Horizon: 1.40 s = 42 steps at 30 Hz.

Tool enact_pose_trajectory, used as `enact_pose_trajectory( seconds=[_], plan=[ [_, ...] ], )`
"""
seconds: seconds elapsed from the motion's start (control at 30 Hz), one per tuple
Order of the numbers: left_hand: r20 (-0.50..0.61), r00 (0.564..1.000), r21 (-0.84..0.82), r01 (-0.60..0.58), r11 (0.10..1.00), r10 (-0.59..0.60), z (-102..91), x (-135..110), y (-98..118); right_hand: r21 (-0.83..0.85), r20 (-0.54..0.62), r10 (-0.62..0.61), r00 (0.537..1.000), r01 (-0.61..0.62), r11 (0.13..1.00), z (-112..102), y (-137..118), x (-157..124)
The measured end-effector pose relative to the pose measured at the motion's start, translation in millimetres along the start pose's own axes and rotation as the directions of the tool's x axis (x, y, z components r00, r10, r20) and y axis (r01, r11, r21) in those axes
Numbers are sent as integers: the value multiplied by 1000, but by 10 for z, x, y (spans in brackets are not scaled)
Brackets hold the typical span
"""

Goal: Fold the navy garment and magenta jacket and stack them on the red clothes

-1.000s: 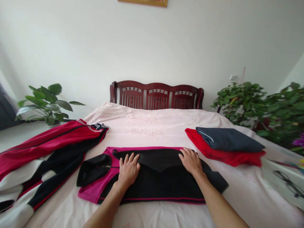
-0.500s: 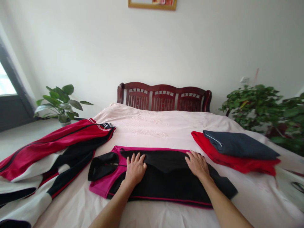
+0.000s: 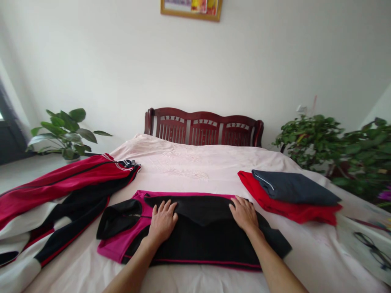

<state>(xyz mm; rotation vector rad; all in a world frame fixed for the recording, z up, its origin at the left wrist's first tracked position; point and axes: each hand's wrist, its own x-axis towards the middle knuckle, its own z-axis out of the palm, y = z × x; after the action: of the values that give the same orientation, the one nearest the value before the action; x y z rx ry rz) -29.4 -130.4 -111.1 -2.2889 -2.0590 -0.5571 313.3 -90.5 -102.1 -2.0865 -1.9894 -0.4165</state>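
A black and magenta zip jacket lies flat on the bed, its black collar turned to the left and its upper part folded over. My left hand rests palm down on the fold with the fingers spread. My right hand lies flat on the same fold near its right end. Neither hand grips the cloth. To the left lies a loose red, black and white tracksuit garment. To the right, a folded navy garment sits on a folded red garment.
A pale pink bedspread covers the bed, which has a dark wooden headboard. Green potted plants stand at the left and leafy plants at the right. Eyeglasses lie on a white sheet at the lower right.
The view has shifted a little as my head moved. Both hands stay flat on the jacket's fold, and the garments have not visibly moved.
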Motion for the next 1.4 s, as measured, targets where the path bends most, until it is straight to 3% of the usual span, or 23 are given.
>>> enact_pose_trajectory(
  seconds=[1.4],
  plan=[
    [-59,995,-14,-83,996,82,66,0,-66,19,-48,-18,999,19,1000,43,42,10]
  ],
)
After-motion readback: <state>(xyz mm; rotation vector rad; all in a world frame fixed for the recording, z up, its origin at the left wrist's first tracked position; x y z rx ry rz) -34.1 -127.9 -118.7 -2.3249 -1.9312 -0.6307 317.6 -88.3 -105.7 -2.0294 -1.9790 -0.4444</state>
